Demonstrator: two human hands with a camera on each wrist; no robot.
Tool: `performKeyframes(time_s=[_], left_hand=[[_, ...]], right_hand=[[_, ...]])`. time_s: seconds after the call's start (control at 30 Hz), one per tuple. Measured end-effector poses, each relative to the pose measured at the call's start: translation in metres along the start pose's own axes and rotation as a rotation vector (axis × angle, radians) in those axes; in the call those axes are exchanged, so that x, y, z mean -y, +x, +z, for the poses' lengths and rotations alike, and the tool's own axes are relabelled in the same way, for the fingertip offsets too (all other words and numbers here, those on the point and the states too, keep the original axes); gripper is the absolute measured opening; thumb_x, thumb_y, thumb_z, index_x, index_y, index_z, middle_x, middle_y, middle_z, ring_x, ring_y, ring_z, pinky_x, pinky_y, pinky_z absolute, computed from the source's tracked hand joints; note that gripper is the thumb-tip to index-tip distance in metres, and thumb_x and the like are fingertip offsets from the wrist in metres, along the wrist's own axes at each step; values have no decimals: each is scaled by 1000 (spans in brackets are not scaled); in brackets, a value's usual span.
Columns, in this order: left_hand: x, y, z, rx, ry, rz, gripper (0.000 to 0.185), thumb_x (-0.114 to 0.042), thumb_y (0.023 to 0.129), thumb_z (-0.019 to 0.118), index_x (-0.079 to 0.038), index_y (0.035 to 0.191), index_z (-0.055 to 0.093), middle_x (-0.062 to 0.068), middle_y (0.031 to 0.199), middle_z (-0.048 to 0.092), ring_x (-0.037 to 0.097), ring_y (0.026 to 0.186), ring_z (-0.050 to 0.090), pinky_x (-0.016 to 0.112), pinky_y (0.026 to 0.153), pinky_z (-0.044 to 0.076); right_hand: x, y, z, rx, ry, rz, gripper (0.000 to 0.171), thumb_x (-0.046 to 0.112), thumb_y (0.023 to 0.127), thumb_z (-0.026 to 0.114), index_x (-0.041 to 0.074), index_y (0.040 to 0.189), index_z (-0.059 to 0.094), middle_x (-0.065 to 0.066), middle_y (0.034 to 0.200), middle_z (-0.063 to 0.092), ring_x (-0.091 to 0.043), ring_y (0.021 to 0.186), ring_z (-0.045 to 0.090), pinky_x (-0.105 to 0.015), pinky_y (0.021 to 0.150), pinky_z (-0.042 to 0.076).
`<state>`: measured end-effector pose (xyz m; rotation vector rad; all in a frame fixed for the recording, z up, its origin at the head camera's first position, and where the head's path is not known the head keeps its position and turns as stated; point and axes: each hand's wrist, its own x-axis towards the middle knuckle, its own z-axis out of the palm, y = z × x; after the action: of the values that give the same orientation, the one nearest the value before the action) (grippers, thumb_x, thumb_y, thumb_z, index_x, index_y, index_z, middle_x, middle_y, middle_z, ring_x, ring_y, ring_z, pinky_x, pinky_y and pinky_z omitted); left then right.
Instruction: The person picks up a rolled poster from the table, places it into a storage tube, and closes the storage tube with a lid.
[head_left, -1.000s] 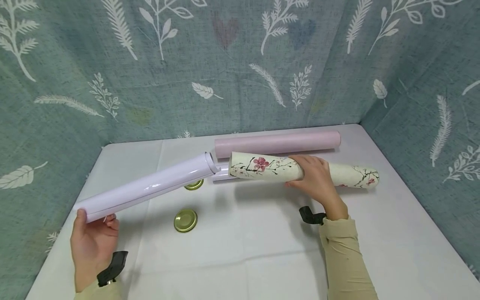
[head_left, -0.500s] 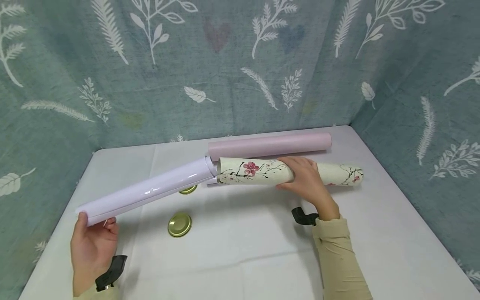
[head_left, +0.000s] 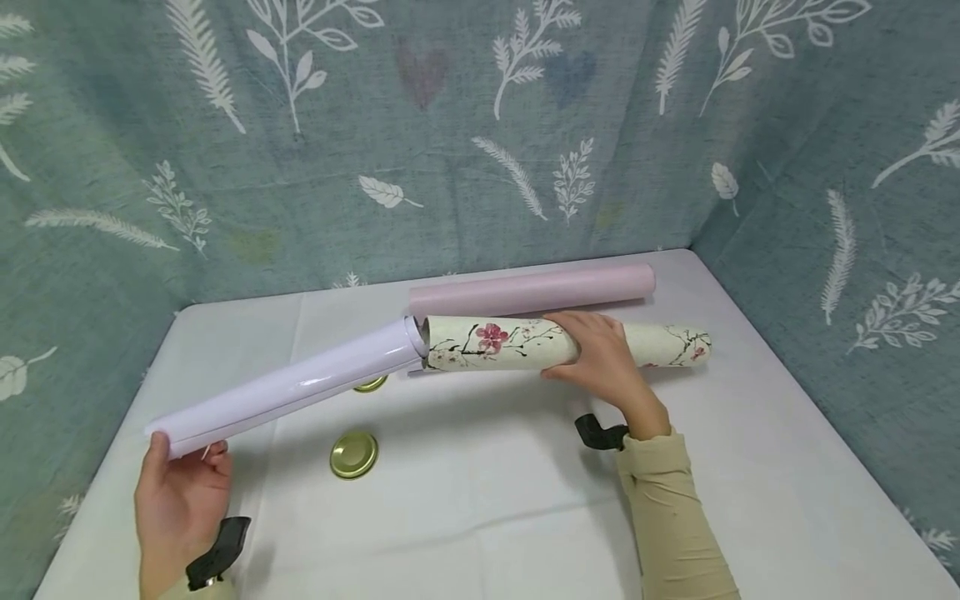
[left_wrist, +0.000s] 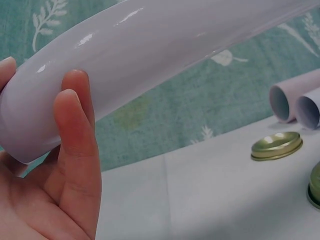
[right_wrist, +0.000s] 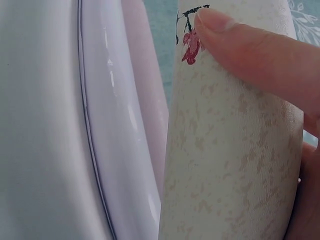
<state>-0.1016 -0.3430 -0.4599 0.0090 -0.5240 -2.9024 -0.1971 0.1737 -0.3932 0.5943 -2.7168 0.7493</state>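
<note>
Fingers of the left hand [head_left: 180, 504] gripped the white roll [head_left: 296, 385] by its end and the right hand [head_left: 602, 360] the flowered roll [head_left: 498, 345] mid-length, seemingly safer for light, crushable rolls.

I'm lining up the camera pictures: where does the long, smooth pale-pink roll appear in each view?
Head: pink roll right of centre, just above the cream, flower-printed roll.
Left wrist: pink roll cut by the right edge, open end showing.
Right wrist: pink roll, a narrow strip left of the cream roll.
Shared landmark: blue-green, leaf-print fabric.
</note>
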Motion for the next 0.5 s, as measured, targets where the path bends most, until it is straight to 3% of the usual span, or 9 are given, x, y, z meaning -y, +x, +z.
performKeyframes(time_s=[0.23, 0.5], left_hand=[[2, 1, 0, 30, 0, 3, 32, -17, 95, 38, -15, 127, 35, 12, 112, 47, 31, 77, 51, 37, 63, 46], [0, -1, -1, -1, 25, 39, 35, -15, 95, 40, -15, 130, 35, 12, 114, 48, 32, 75, 53, 39, 61, 46]], right_hand=[[0, -1, -4, -11, 16, 2, 80, 46, 59, 78, 23, 129, 47, 1, 127, 48, -23, 118, 39, -47, 97, 17], [1, 1, 1, 10, 13, 0, 79, 43, 59, 80, 27, 128, 46, 1, 125, 49, -22, 117, 39, -46, 98, 17]])
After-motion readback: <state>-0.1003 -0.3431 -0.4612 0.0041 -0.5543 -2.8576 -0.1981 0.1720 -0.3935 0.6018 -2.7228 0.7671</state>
